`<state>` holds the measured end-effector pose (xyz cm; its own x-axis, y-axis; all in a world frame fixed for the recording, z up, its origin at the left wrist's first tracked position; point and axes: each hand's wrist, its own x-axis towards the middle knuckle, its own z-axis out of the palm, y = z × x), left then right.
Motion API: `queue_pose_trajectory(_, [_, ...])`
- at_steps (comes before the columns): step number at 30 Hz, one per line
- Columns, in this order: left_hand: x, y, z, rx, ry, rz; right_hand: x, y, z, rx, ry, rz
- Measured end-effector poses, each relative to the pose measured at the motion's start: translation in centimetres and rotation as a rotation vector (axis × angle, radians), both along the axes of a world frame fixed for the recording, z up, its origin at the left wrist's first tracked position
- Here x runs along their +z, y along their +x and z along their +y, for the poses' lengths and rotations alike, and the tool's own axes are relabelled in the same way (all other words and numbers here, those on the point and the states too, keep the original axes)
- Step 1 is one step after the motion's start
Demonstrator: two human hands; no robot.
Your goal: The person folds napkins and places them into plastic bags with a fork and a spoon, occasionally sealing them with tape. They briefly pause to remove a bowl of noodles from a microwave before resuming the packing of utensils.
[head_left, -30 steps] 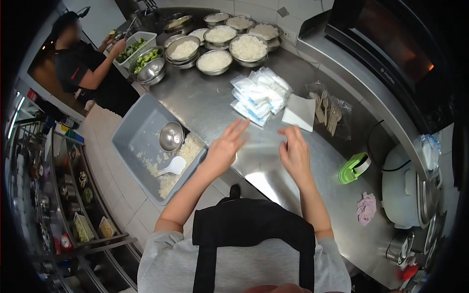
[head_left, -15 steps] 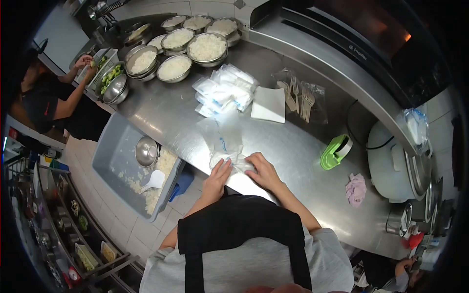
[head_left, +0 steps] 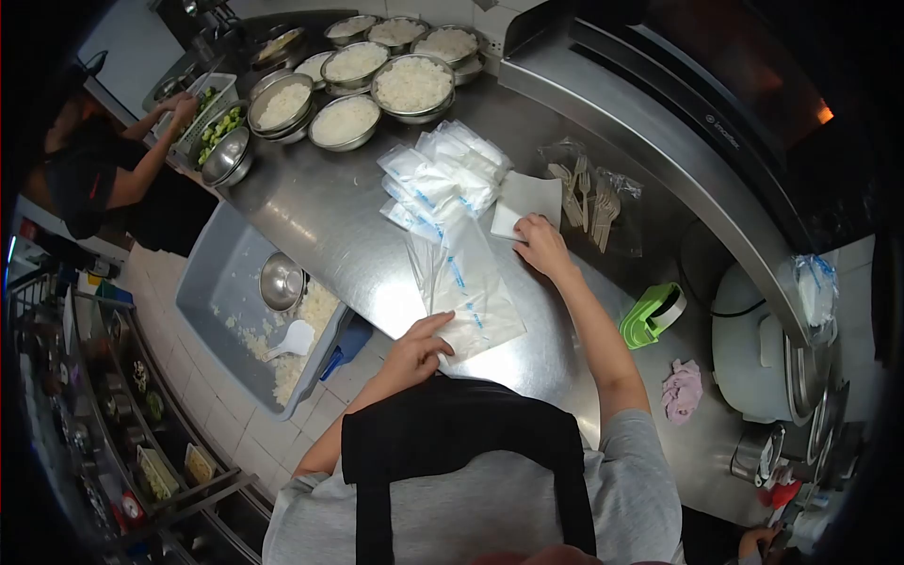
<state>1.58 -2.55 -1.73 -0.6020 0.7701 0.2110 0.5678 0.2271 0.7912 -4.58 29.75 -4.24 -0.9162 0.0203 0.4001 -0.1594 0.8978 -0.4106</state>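
A clear plastic bag with blue print (head_left: 480, 306) lies spread flat on the steel counter in front of me. My left hand (head_left: 414, 356) rests at its lower left edge, the index finger stretched over the plastic and the fingers apart. Farther to the right, my right hand (head_left: 544, 249) is at the near edge of a stack of white paper napkins (head_left: 535, 200), thumb and fingertips closing on the paper. Beyond the bag sits a pile of filled, folded plastic packets (head_left: 438, 179), also blue-printed.
Several metal bowls of rice (head_left: 412, 85) stand at the back. Wooden forks (head_left: 603, 212), a green tape dispenser (head_left: 650, 318) and a pink cloth (head_left: 681, 391) lie to the right. A grey tub (head_left: 212, 311) holds rice, a bowl and a paddle. At left another person handles green vegetables.
My right hand has left the bag and reached forward right to the napkins. The bag, bunched under both hands before, now lies flat. My left hand stays near its edge.
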Motion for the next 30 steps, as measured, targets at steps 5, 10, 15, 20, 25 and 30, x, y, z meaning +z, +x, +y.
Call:
queue_pose_trajectory(5, [1.1,0.6,-1.1,0.21,0.035,-0.274,0.0,-1.0,-0.3,-0.018,0.005,-0.127])
queue_pose_trajectory(10, [-0.6,0.3,-0.9,0.274,0.111,-0.24,-0.5,-1.3,1.2,-0.005,-0.169,-0.164])
queue_pose_trajectory(15, [0.5,0.3,-0.4,0.279,0.056,-0.358,-0.4,-1.6,1.0,-0.065,-0.172,-0.113])
queue_pose_trajectory(20, [0.9,-0.4,-0.4,0.162,0.526,-1.086,6.8,3.4,-7.3,0.06,-0.22,0.189])
queue_pose_trajectory(25, [0.5,-0.7,-0.9,0.045,1.2,-1.736,7.4,11.5,-17.0,0.498,-0.196,0.047])
queue_pose_trajectory(30, [0.4,0.5,-3.6,0.013,1.306,-1.691,7.3,12.8,-18.6,0.635,-0.18,0.036])
